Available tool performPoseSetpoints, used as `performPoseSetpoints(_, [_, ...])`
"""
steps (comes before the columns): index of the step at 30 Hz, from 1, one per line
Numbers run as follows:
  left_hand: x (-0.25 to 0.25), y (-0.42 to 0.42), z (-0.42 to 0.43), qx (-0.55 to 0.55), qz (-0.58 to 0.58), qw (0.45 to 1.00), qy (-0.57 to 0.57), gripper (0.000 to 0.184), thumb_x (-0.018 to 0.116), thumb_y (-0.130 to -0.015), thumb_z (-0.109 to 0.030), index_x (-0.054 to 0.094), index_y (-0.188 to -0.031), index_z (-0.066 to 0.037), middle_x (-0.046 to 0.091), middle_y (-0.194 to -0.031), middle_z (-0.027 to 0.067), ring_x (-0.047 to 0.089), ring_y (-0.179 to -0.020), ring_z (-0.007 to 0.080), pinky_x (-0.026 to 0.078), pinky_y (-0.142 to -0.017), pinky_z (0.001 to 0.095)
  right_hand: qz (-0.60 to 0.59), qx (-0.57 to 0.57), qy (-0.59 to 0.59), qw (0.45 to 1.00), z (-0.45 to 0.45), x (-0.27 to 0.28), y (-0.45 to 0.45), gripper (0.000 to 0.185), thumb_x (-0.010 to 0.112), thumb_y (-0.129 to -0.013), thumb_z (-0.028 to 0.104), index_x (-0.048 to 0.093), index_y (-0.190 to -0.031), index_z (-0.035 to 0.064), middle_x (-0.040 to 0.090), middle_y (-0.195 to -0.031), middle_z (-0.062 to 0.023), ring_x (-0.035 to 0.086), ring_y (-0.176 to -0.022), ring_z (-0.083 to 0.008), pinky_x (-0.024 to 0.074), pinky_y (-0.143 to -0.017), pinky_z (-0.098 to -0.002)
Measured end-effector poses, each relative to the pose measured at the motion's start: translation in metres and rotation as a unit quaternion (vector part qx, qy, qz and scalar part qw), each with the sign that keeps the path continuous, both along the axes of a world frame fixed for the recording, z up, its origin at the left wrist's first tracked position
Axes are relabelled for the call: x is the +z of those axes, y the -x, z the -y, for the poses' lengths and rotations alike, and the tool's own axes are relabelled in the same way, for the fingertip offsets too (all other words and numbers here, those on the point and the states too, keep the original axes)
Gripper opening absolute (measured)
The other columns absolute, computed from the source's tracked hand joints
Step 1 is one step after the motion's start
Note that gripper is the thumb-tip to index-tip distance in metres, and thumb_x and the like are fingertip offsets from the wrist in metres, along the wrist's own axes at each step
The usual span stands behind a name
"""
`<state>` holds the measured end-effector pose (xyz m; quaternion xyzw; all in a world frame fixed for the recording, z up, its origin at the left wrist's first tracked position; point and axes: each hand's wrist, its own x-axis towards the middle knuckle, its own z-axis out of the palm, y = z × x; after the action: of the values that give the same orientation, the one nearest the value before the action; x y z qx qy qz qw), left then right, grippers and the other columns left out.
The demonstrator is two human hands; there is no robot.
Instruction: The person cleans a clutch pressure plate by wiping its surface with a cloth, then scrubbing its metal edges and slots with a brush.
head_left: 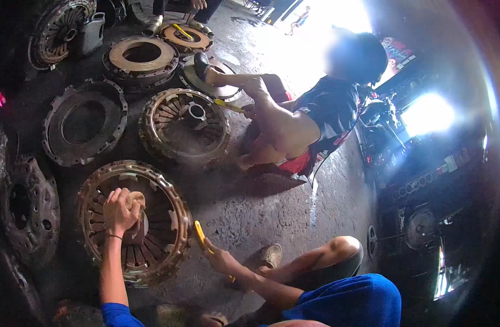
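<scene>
A round clutch pressure plate [182,218], with metal fingers running toward its centre, lies on the floor in front of me. My left hand [119,211] is over its middle, fingers closed around a tan, rounded piece [135,200] whose kind I cannot make out. To the right of the plate's rim, my right hand [221,259] is wrapped around a long, thin yellow-handled tool [200,231]. The tool's yellow shows above and below the fist. Its working end is not clear.
A second pressure plate [146,128] lies beyond mine, beside a flat metal ring [49,139]. Stacked discs [116,60] are farther back. A seated person [293,117] on the right holds another yellow tool [228,106]. A dark cast plate [51,210] is at far left.
</scene>
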<state>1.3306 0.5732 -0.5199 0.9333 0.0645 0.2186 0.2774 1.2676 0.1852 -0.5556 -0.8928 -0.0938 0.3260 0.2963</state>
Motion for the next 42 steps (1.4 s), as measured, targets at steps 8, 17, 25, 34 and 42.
performPoseSetpoints(8, [-0.002, 0.0, 0.0, 0.006, 0.002, 1.0, 0.005, 0.024, 0.063, -0.079, -0.026, 0.061, -0.087, -0.004, 0.061, -0.089, 0.0157, 0.062, -0.089, 0.0372, 0.052, -0.075, 0.0486, 0.046, -0.002, -0.087, 0.995, -0.012, 0.009, 0.016, 0.07, 0.053, -0.104, 0.019, 0.016, -0.164, 0.0167, 0.068, -0.101, -0.0315, 0.07, -0.09, -0.0466, 0.0547, -0.074, -0.0496])
performPoseSetpoints(17, [0.002, 0.0, -0.001, 0.003, -0.01, 1.0, 0.005, 0.025, 0.064, -0.079, -0.027, 0.061, -0.086, -0.004, 0.061, -0.089, 0.0163, 0.062, -0.089, 0.0377, 0.052, -0.075, 0.0491, -0.008, -0.021, -0.047, 0.999, -0.007, -0.01, 0.009, 0.075, 0.051, -0.103, 0.017, 0.008, -0.164, 0.014, 0.066, -0.1, -0.0358, 0.069, -0.087, -0.0497, 0.0506, -0.072, -0.0548])
performPoseSetpoints(25, [0.003, 0.0, 0.0, 0.006, 0.0, 1.0, 0.007, 0.024, 0.064, -0.079, -0.028, 0.062, -0.088, -0.005, 0.061, -0.09, 0.0155, 0.062, -0.088, 0.0377, 0.052, -0.073, 0.0495, 0.012, 0.005, -0.06, 0.998, -0.014, -0.003, 0.017, 0.075, 0.048, -0.103, 0.015, 0.005, -0.165, 0.0135, 0.064, -0.114, -0.0358, 0.068, -0.096, -0.0503, 0.0524, -0.081, -0.0529])
performPoseSetpoints(34, [-0.001, -0.001, 0.0, 0.008, -0.006, 1.0, 0.01, 0.025, 0.062, -0.08, -0.028, 0.058, -0.084, -0.004, 0.059, -0.088, 0.0159, 0.062, -0.087, 0.0372, 0.052, -0.072, 0.0496, 0.02, 0.033, -0.071, 0.997, -0.014, 0.012, 0.004, 0.091, 0.057, -0.095, 0.003, 0.0, -0.166, 0.0156, 0.065, -0.093, -0.0219, 0.068, -0.078, -0.0353, 0.0535, -0.072, -0.0409])
performPoseSetpoints(42, [-0.006, -0.002, -0.002, 0.005, -0.004, 1.0, 0.022, 0.027, 0.061, -0.081, -0.031, 0.058, -0.085, -0.004, 0.06, -0.089, 0.0171, 0.062, -0.088, 0.0382, 0.051, -0.073, 0.0496, 0.024, 0.036, -0.054, 0.998, -0.01, -0.005, 0.01, 0.091, 0.057, -0.093, -0.002, 0.004, -0.165, 0.0118, 0.069, -0.112, -0.0172, 0.07, -0.093, -0.0333, 0.0542, -0.077, -0.0392])
